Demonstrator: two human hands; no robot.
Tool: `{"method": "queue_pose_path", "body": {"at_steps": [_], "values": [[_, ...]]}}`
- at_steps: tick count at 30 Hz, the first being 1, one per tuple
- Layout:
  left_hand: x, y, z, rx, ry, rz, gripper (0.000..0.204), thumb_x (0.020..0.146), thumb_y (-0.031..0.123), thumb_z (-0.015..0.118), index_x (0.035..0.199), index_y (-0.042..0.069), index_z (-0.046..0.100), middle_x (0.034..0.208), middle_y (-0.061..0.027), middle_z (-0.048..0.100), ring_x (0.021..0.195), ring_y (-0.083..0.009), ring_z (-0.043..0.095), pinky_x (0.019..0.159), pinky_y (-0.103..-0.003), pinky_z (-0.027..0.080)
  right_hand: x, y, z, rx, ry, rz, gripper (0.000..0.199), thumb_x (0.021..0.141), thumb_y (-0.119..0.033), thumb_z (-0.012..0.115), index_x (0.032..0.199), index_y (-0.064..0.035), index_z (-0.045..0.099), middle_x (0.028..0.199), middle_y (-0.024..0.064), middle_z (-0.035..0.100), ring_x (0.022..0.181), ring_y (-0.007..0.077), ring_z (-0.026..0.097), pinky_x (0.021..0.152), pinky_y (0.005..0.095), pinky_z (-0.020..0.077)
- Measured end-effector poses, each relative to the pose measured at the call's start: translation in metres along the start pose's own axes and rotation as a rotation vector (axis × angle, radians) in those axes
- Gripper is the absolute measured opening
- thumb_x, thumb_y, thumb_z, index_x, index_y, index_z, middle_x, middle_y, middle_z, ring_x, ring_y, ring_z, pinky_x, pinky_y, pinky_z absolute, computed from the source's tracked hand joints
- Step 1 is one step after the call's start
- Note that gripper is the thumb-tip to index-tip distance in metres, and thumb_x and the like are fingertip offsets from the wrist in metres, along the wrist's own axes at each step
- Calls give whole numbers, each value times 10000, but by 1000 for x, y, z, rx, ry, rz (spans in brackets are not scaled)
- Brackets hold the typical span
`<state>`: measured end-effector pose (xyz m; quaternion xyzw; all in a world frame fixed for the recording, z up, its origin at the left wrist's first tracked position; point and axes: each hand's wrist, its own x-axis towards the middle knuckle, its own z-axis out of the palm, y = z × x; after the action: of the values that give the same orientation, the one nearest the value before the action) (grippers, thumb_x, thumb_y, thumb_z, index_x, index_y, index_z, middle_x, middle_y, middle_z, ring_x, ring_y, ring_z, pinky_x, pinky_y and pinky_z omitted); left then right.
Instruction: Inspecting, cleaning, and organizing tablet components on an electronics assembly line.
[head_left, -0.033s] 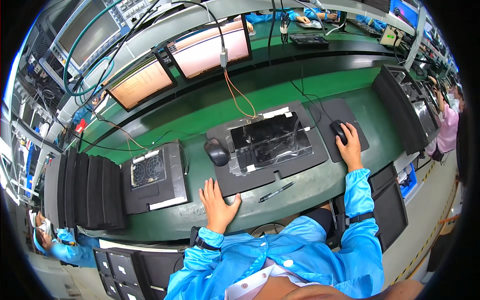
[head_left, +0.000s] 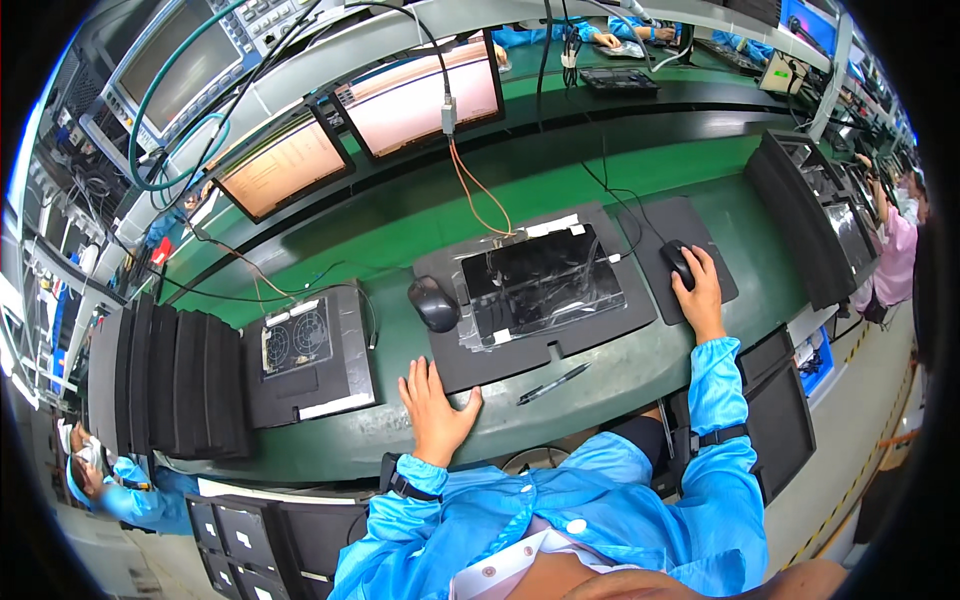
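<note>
Black computer mouse point(head_left: 677, 262), one: on the dark mouse pad point(head_left: 708, 232) at the right of the green worktop point(head_left: 335, 432).

Right hand point(head_left: 703, 292): curled over that mouse, thumb along its near side.

Left hand point(head_left: 437, 414): empty, fingers spread, palm down at the worktop's front edge, just beside the foam board point(head_left: 598, 338); contact with the board cannot be told.

Glossy black display panel point(head_left: 545, 280), one: flat on the foam board, film-covered, orange wires point(head_left: 464, 172) at its upper edge, white connector point(head_left: 613, 258) at its right.

Second black mouse point(head_left: 433, 304), one: left of the panel.

Pen point(head_left: 553, 384), one: before the board.

Hazards, as judged: a wide mouse stroke could snag the thin cables near the connector; a left-hand nudge could shift the board and strain the orange wires; a knock could roll the pen off.
</note>
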<state>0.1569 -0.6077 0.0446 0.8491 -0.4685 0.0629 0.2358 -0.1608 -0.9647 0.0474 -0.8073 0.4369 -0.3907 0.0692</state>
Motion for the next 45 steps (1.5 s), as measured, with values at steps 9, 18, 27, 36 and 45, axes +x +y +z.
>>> {"method": "queue_pose_path", "body": {"at_steps": [9, 18, 27, 36, 45], "values": [[2, 0, 0, -32, 21, -38, 976, 728, 479, 789, 1392, -107, 378, 1412, -276, 427, 1389, -397, 341, 1164, -560, 175, 2, 34, 11, 193, 102, 223, 501, 976, -225, 606, 1412, -22, 468, 1375, 176, 516, 1239, 284, 549, 1046, 370, 430], [0, -9, -4, -60, 51, -53, 869, 799, 575, 708, 1342, -68, 487, 1415, -284, 432, 1390, -411, 326, 1154, -574, 176, 9, 60, 31, 354, 131, 308, 459, 996, -255, 590, 1354, 22, 513, 1290, 174, 583, 1150, 221, 592, 983, 328, 472], [-8, -9, -2, -93, 41, -25, 894, 818, 588, 679, 1374, -74, 451, 1427, -280, 408, 1401, -400, 303, 1164, -564, 167, 11, 100, 36, 389, 128, 292, 468, 989, -298, 601, 1315, 33, 548, 1204, 166, 637, 1083, 225, 614, 953, 332, 473], [5, -1, -11, -81, 64, 10, 854, 786, 546, 725, 1319, -76, 483, 1387, -286, 436, 1361, -423, 337, 1136, -573, 204, 5, 98, 35, 395, 203, 310, 459, 975, -257, 631, 1302, 54, 548, 1182, 136, 644, 1071, 194, 616, 946, 309, 480], [-1, -6, 6, -25, 40, 8, 861, 753, 461, 790, 1326, -92, 461, 1403, -293, 434, 1357, -425, 349, 1151, -575, 186, 10, 34, 29, 353, 308, 324, 414, 896, -262, 680, 1202, 9, 616, 1111, 164, 650, 993, 277, 660, 854, 375, 526]]}}
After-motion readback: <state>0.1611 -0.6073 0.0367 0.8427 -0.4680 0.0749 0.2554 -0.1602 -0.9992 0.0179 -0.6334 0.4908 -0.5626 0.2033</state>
